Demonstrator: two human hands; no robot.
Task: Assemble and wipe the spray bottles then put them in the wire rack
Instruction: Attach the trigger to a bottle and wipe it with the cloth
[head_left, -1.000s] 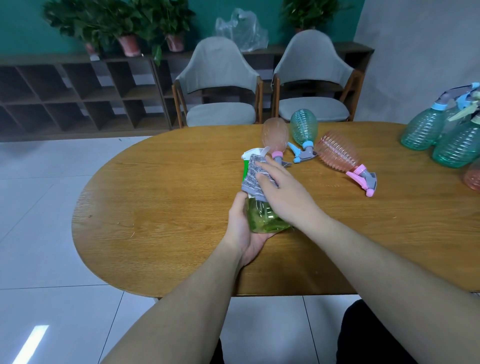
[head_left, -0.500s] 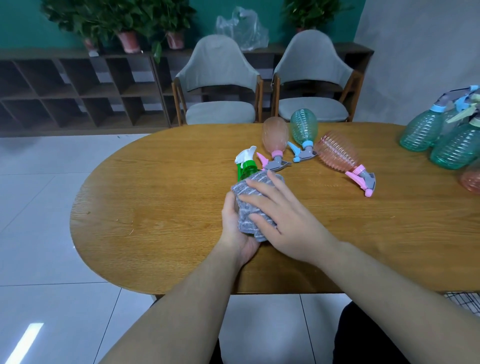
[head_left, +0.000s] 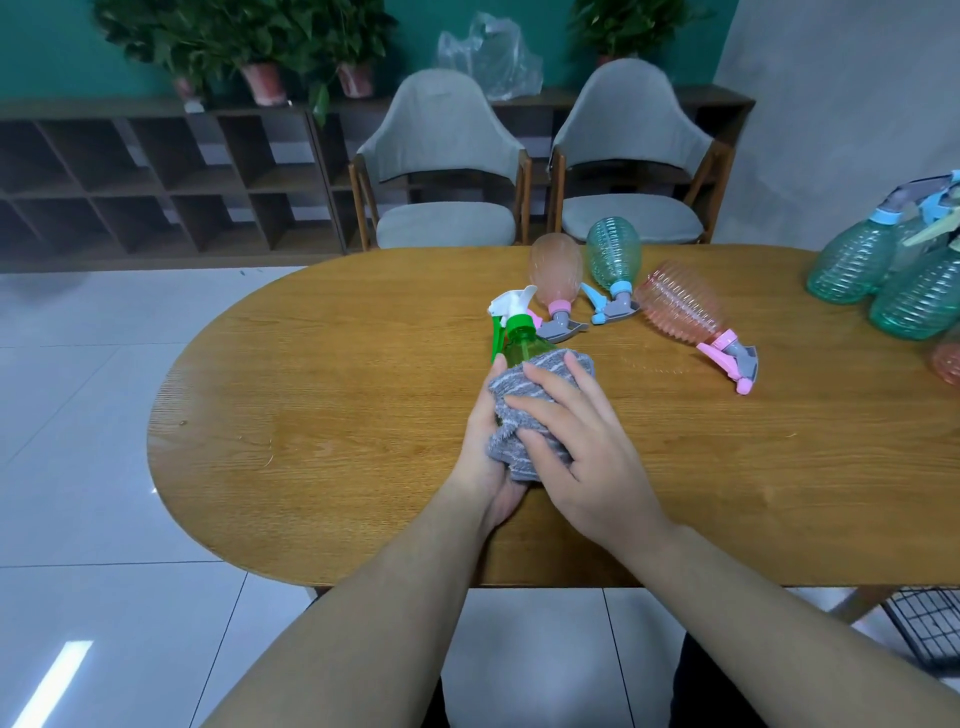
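Note:
A green spray bottle (head_left: 519, 348) with a white trigger head lies on the wooden table (head_left: 322, 415), its body wrapped in a grey striped cloth (head_left: 524, 395). My left hand (head_left: 488, 462) grips the bottle's lower body from the left and below. My right hand (head_left: 576, 441) lies over the cloth with spread fingers curved round it, pressing it onto the bottle. Most of the green body is hidden under the cloth and hands.
Beyond lie a pink bottle (head_left: 556, 270), a teal bottle (head_left: 613, 254) and a larger pink bottle (head_left: 685, 312). Several teal bottles (head_left: 883, 280) crowd the right edge. A black wire rack (head_left: 930, 629) shows under the table at lower right. Two grey chairs (head_left: 441, 171) stand behind.
My right hand has slid the cloth down from the bottle's neck onto its body. The green neck and white trigger head are now uncovered. My left hand has kept its hold.

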